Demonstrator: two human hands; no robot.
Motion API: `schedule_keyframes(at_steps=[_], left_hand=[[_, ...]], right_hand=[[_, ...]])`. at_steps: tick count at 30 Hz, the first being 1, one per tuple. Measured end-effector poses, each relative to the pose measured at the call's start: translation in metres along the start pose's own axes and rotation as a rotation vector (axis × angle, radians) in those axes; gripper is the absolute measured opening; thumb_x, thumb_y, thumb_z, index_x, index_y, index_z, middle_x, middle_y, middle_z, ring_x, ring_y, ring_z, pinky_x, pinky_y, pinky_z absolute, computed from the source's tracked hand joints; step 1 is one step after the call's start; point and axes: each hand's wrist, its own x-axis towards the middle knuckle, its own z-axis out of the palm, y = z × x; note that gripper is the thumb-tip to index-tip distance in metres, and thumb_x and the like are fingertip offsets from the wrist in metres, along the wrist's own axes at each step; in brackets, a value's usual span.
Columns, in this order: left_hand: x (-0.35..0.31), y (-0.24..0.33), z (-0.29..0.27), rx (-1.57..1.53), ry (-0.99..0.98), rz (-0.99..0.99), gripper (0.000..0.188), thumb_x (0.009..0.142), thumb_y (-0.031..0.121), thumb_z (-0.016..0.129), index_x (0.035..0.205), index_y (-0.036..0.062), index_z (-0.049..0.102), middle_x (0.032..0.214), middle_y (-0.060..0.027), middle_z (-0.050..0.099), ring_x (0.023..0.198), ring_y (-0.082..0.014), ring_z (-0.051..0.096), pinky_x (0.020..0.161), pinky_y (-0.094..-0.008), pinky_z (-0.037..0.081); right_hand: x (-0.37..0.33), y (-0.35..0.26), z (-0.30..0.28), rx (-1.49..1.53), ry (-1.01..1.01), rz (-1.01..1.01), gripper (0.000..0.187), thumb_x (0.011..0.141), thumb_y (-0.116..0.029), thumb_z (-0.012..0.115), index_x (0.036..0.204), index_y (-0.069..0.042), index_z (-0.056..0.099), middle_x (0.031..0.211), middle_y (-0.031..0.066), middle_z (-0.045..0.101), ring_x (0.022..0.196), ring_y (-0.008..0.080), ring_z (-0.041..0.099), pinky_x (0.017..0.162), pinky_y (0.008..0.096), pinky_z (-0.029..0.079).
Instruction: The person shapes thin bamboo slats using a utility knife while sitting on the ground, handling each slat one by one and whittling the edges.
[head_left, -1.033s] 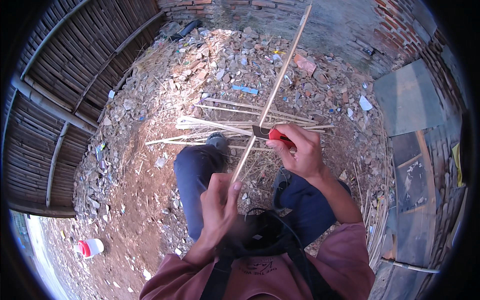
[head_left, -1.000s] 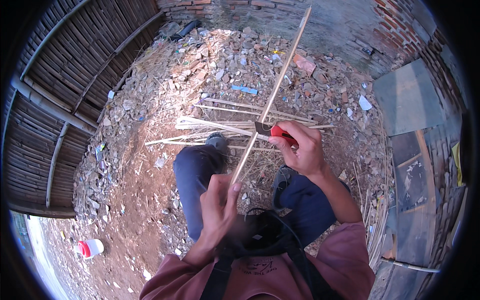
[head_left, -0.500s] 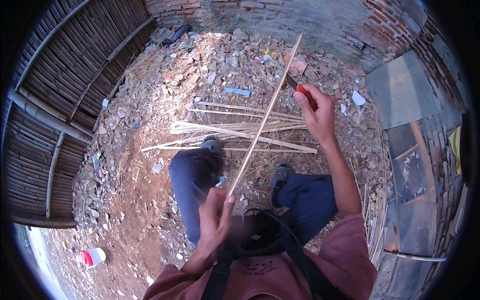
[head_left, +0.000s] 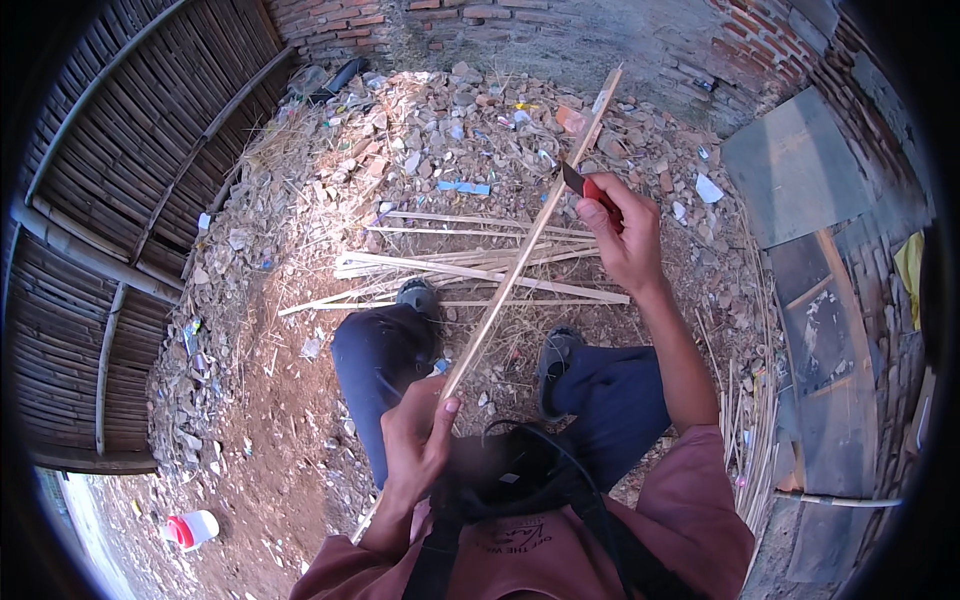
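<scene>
A long, pale bamboo strip (head_left: pixel 514 268) slants up and away from my left hand (head_left: pixel 416 440), its far end over the rubble near the wall. My left fingers and thumb are closed round its lower part, and a short length shows below the wrist. My right hand (head_left: pixel 632 240) grips a knife (head_left: pixel 607 200) with a red handle and a dark blade. The blade lies at the upper part of the strip; whether it cuts in is too small to tell. Several more bamboo strips (head_left: pixel 480 268) lie crossed on the ground beyond my feet.
Broken brick and stone rubble (head_left: pixel 420 140) covers the ground up to a brick wall (head_left: pixel 560 40). A bamboo-slat panel (head_left: pixel 120 130) stands at left, grey sheets (head_left: pixel 800 165) at right. A red-and-white container (head_left: pixel 190 530) lies at lower left. Thin strips (head_left: pixel 750 430) lie along the right.
The bamboo strip has turned to show a broader face, and its lower end now shows below my left wrist. The knife has moved slightly toward me and left along the strip.
</scene>
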Motion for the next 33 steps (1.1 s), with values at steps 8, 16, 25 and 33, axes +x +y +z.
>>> schedule_keyframes(at_steps=[8,16,25,33], left_hand=[[-0.008,-0.004,-0.004,0.211,0.004,0.088,0.032,0.098,0.008,0.074,0.127,-0.0052,0.075,0.076,-0.0081,0.068,0.070,-0.0105,0.061,0.067,-0.0268,0.049],[-0.020,-0.014,0.004,0.092,0.079,0.168,0.032,0.094,0.001,0.076,0.125,-0.0059,0.075,0.067,-0.0075,0.057,0.057,-0.0108,0.049,0.055,-0.0283,0.039],[-0.032,-0.019,-0.008,0.185,-0.006,0.019,0.033,0.097,0.007,0.076,0.128,-0.0048,0.075,0.073,-0.0115,0.066,0.066,-0.0139,0.060,0.066,-0.0291,0.049],[-0.041,-0.035,-0.017,0.225,-0.071,-0.032,0.030,0.099,0.010,0.075,0.125,-0.0054,0.076,0.069,-0.0064,0.061,0.062,-0.0137,0.056,0.061,-0.0298,0.045]], right_hand=[[0.007,0.010,-0.011,-0.031,0.050,-0.074,0.029,0.100,-0.026,0.078,0.104,0.002,0.073,0.080,0.0085,0.072,0.066,0.0127,0.064,0.059,0.0281,0.046],[0.010,0.013,-0.011,-0.022,0.060,-0.133,0.027,0.100,-0.026,0.077,0.102,0.000,0.073,0.078,0.0062,0.070,0.063,0.0108,0.059,0.056,0.0275,0.043],[0.022,0.052,-0.021,-0.072,0.174,0.021,0.030,0.104,-0.027,0.072,0.110,0.003,0.075,0.078,0.0032,0.070,0.064,0.0064,0.053,0.057,0.0258,0.040],[0.033,0.118,-0.066,0.024,0.247,0.525,0.047,0.110,-0.046,0.060,0.111,-0.003,0.078,0.074,-0.0027,0.056,0.065,0.0083,0.045,0.060,0.0284,0.037]])
